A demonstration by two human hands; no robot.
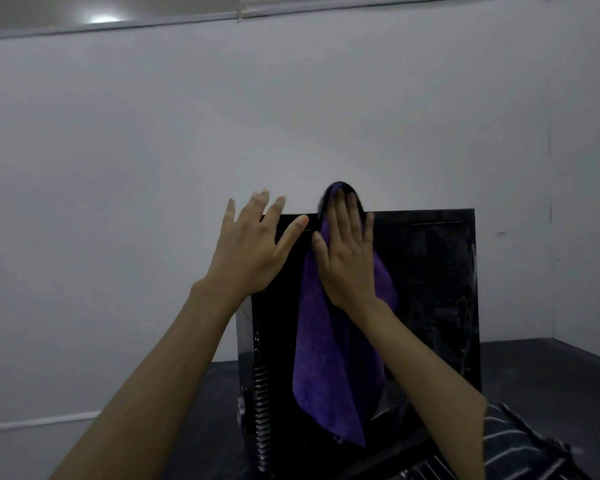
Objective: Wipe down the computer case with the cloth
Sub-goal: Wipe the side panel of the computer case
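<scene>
A black computer case stands upright on a dark table, its glossy side panel facing me. A purple cloth hangs down the panel from the case's top edge. My right hand lies flat on the cloth with straight fingers, pressing it against the upper left of the panel; the fingertips reach over the top edge. My left hand rests at the case's top left corner with fingers spread and straight, holding nothing.
The dark table runs behind and beside the case. A plain white wall fills the background, meeting another wall at the right. Vent slots show on the case's left edge. A striped sleeve is at lower right.
</scene>
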